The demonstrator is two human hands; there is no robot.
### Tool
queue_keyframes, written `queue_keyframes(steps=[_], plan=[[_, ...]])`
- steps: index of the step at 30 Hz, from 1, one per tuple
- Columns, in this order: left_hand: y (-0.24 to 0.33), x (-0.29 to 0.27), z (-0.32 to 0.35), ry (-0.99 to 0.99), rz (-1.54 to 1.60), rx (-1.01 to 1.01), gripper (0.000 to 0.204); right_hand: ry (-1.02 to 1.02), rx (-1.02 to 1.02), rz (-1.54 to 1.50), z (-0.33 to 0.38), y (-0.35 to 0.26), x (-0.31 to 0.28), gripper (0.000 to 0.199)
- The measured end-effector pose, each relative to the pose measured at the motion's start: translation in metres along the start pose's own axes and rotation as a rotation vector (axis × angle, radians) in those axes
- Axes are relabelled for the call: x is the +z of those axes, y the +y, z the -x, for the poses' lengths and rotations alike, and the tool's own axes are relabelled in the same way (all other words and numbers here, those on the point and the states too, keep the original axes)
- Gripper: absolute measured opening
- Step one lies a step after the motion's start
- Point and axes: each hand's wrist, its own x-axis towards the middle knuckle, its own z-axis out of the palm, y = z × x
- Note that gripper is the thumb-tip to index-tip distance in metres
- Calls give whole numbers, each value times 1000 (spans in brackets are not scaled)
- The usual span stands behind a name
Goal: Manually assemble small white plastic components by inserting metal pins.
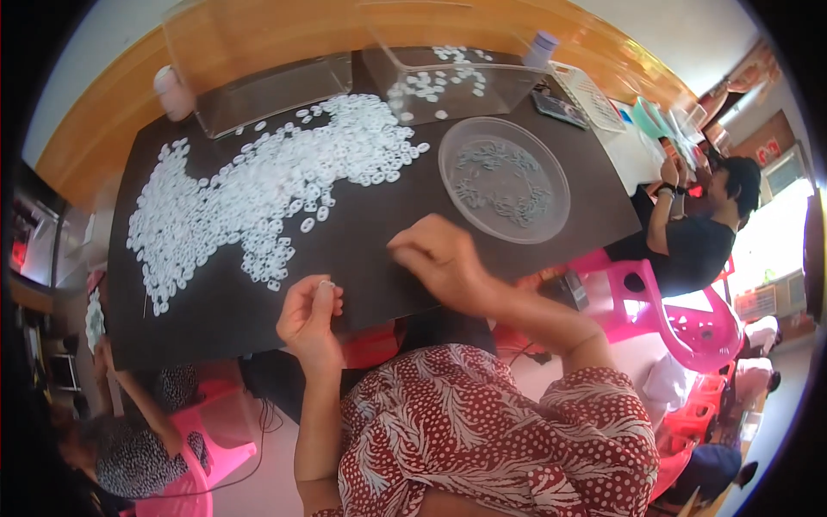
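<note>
Over the table's near edge, my left hand (pixel 310 323) is closed, with a small white oval ring (pixel 326 284) pinched between thumb and fingers. To its right, above the dark tabletop, my right hand (pixel 444 258) has its fingers pressed together; anything in them is hidden. Spread across the left and middle of the table lies a large heap of white oval rings (pixel 233 202). Beyond my right hand stands a round clear tray (pixel 504 226) with small grey-green pieces (pixel 491 157) lying in loose clusters.
Two clear plastic bins (pixel 271 99) stand along the far edge, the right one with some white rings inside. A purple-capped bottle (pixel 540 50), a phone (pixel 560 109) and a white basket (pixel 594 95) are at the far right. Co-workers sit on both sides; a pink chair (pixel 633 297) stands right.
</note>
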Motion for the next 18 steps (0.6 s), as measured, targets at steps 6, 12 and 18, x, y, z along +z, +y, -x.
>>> queue_keyframes(steps=[6,12,18], plan=[[-6,-2,2,-89,-53,34,11,150,122,473,-6,76,-110,13],[-7,-2,3,-83,-112,70,12,-9,396,430,-22,126,-137,16],[-9,2,1,-53,-191,90,12,-53,101,545,-48,145,-118,14]])
